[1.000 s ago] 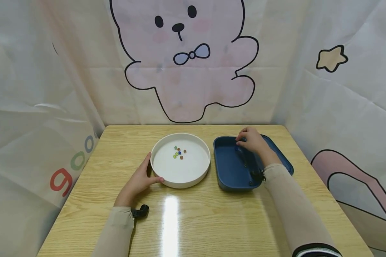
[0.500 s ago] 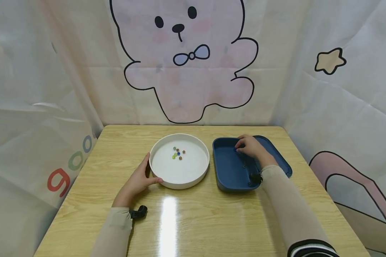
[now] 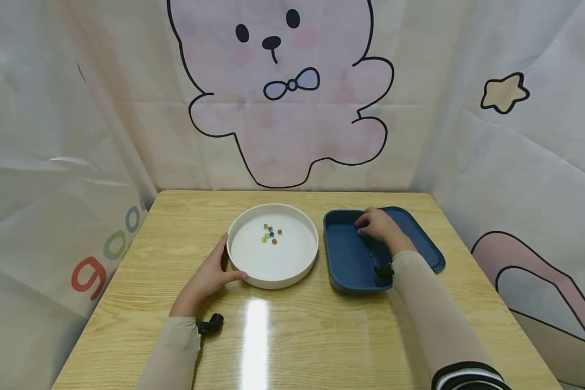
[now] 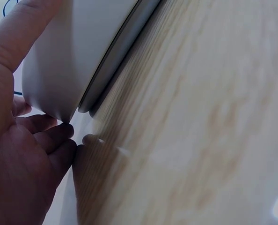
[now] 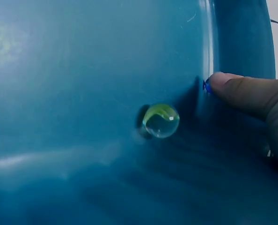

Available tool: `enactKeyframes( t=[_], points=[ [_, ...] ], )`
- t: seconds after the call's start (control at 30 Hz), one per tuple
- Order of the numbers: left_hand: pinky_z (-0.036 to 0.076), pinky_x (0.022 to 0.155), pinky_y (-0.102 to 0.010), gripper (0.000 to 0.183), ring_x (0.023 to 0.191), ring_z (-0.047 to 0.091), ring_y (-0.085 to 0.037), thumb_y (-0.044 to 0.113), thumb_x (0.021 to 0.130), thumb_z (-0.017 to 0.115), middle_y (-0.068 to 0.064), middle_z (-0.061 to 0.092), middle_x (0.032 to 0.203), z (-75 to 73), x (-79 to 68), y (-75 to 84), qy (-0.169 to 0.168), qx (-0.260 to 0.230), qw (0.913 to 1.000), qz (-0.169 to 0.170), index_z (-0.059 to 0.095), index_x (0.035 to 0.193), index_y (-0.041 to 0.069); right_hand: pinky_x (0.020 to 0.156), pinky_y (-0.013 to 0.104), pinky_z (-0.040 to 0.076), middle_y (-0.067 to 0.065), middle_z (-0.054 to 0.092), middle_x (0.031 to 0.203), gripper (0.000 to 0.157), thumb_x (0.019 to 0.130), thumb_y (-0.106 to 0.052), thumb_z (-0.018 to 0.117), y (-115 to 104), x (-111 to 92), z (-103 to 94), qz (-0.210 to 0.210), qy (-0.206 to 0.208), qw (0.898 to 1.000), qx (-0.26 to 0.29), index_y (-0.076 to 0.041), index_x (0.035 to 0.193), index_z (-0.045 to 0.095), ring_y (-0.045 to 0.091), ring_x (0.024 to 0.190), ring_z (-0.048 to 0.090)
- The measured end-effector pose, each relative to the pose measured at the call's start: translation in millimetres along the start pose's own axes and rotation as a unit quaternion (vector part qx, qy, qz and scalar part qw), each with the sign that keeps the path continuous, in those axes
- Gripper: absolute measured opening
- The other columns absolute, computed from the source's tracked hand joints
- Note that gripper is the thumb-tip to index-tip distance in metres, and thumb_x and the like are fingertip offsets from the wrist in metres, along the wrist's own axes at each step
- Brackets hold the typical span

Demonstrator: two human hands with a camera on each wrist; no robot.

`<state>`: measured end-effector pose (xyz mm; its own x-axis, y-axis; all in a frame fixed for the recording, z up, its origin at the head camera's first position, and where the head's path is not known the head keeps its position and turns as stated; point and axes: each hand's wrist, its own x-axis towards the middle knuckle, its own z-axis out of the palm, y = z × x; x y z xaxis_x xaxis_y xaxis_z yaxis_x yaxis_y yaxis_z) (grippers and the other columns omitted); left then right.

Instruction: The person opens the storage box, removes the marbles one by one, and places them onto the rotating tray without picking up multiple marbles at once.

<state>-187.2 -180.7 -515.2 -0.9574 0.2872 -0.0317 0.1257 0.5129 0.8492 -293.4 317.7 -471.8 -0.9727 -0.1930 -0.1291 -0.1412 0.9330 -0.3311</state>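
My left hand [image 3: 206, 281] holds the left side of a round white dish [image 3: 292, 257], thumb at the front and fingers along its outer wall. Several small glass marbles [image 3: 271, 234] lie in the dish. My right hand [image 3: 381, 227] reaches into a deep blue container [image 3: 343, 260] near its back wall. In the right wrist view, a blue marble [image 5: 207, 86] shows at the tip of the thumb [image 5: 244, 91], pinched there; the other fingers are hidden. A clear marble with a yellow-green swirl [image 5: 161, 121] rests on the container's floor.
A flat blue lid-like piece [image 3: 421, 238] lies to the right of the container, partly behind my right arm. Everything stands on a wooden table [image 3: 312, 336], with printed cloth [image 3: 292, 141] hanging behind and at both sides.
My right hand has sunk a little lower in the blue container, towards me, with the blue marble at its fingertips. The left hand and the dish stay put.
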Motion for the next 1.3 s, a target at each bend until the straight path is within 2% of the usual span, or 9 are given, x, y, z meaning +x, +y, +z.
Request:
enactKeyframes(
  t=[0.27, 0.5, 0.7, 0.9, 1.1, 1.3],
  points=[
    [0.013, 0.125, -0.062, 0.134, 0.159, 0.005, -0.033, 0.05, 0.075, 0.089, -0.004, 0.003, 0.173, 2.5, -0.9, -0.8, 0.003, -0.008, 0.9999, 0.007, -0.005, 0.166, 0.024, 0.109, 0.066, 0.039, 0.027, 0.04, 0.154, 0.018, 0.094, -0.017, 0.076, -1, -2, 6.6, 0.015, 0.009, 1.0, -0.017, -0.011, 0.111, 0.078, 0.051, 0.138, 0.042],
    [0.014, 0.125, -0.062, 0.135, 0.159, 0.005, -0.032, 0.055, 0.073, 0.088, -0.004, 0.003, 0.173, 3.2, -3.0, -1.7, -0.001, -0.009, 0.9999, 0.005, -0.006, 0.166, 0.027, 0.108, 0.067, 0.036, 0.022, 0.049, 0.142, 0.019, 0.097, -0.025, 0.074, 6, -2, 9.0, 0.016, 0.019, 0.998, 0.052, -0.013, 0.111, 0.077, 0.045, 0.13, 0.047],
    [0.015, 0.124, -0.063, 0.134, 0.159, 0.006, -0.034, 0.054, 0.074, 0.088, -0.005, 0.004, 0.173, 2.9, -1.4, -1.5, 0.005, 0.003, 1.0, 0.0, -0.004, 0.166, 0.021, 0.104, 0.058, 0.043, 0.02, 0.054, 0.135, 0.018, 0.097, -0.022, 0.074, 2, -1, -0.3, -0.016, 0.073, 0.991, 0.115, -0.007, 0.107, 0.077, 0.04, 0.126, 0.049],
    [0.014, 0.125, -0.062, 0.132, 0.159, 0.007, -0.033, 0.051, 0.076, 0.088, -0.004, 0.005, 0.173, 2.6, 1.6, -0.7, 0.009, 0.003, 0.9999, 0.005, -0.004, 0.167, 0.022, 0.103, 0.058, 0.043, 0.018, 0.057, 0.13, 0.021, 0.098, -0.025, 0.072, -16, -2, -21.9, -0.041, 0.097, 0.987, 0.122, -0.006, 0.107, 0.076, 0.037, 0.124, 0.05],
    [0.014, 0.125, -0.061, 0.133, 0.159, 0.006, -0.032, 0.052, 0.076, 0.088, -0.003, 0.003, 0.173, 3.1, 0.8, -2.2, 0.006, 0.005, 1.0, 0.003, -0.004, 0.167, 0.02, 0.098, 0.056, 0.044, 0.014, 0.057, 0.121, 0.02, 0.096, -0.028, 0.075, -40, -1, -27.9, -0.079, 0.112, 0.983, 0.124, -0.011, 0.107, 0.077, 0.036, 0.115, 0.053],
    [0.014, 0.125, -0.061, 0.134, 0.159, 0.006, -0.033, 0.052, 0.075, 0.088, -0.004, 0.003, 0.173, 3.2, 0.7, -2.5, 0.006, 0.002, 1.0, 0.001, -0.004, 0.167, 0.019, 0.096, 0.054, 0.044, 0.012, 0.058, 0.12, 0.019, 0.095, -0.029, 0.076, -75, 0, -35.1, -0.1, 0.111, 0.979, 0.14, -0.014, 0.107, 0.077, 0.037, 0.116, 0.054]
  ],
)
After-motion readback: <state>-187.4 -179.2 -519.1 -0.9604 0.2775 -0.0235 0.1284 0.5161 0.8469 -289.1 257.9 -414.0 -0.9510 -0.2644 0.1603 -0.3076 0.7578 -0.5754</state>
